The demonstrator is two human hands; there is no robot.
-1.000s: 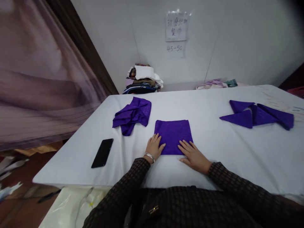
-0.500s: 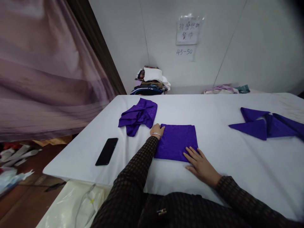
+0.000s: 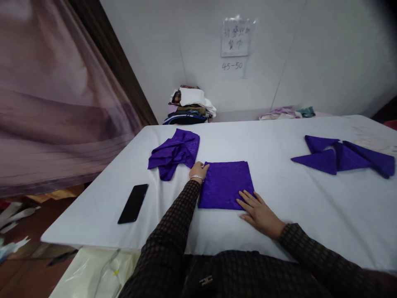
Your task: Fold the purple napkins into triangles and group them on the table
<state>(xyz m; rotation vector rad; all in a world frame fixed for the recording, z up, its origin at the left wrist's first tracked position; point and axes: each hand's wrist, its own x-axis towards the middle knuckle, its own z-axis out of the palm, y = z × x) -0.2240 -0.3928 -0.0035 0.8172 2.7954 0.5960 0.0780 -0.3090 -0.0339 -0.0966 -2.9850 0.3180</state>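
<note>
A purple cloth napkin (image 3: 225,182), folded to a near-square, lies flat on the white-covered table. At its far left corner is my left hand (image 3: 198,170), thumb and fingers closed on the edge; the fingertips are partly hidden. My right hand (image 3: 259,213) rests flat on the napkin's near right corner, fingers spread. Just beyond my left hand lies a crumpled purple cloth (image 3: 178,153). Far to the right sits another purple cloth (image 3: 325,159), folded into pointed shapes.
A black phone (image 3: 133,203) lies on the table (image 3: 273,165) at the left. Beyond the far edge are a stack of folded clothes (image 3: 190,106) and a low pile of cloth (image 3: 281,114). Handwritten signs (image 3: 235,39) hang on the wall. A pinkish curtain (image 3: 58,91) hangs at left.
The view has turned slightly right, so things appear shifted left. Both hands keep nearly the same places on the napkin, which looks unchanged.
</note>
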